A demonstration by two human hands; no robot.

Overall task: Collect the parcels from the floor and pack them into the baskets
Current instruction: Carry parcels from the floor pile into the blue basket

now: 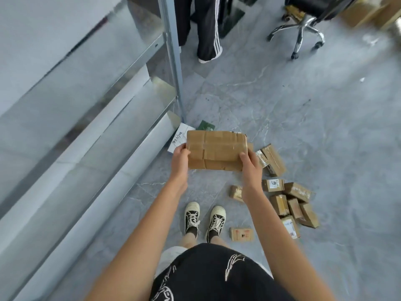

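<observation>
At frame centre, the flat parcel (216,149) hung above the floor, pinched at its ends by the left hand (180,158) and right hand (250,165). That edge-only hold risked it slipping onto the loose parcels (290,203) at lower right; no basket showed.

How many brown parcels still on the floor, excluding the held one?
10, possibly more hidden. Two by the right hand. One behind the wrist. Six clustered right. One beside the shoes.
</observation>
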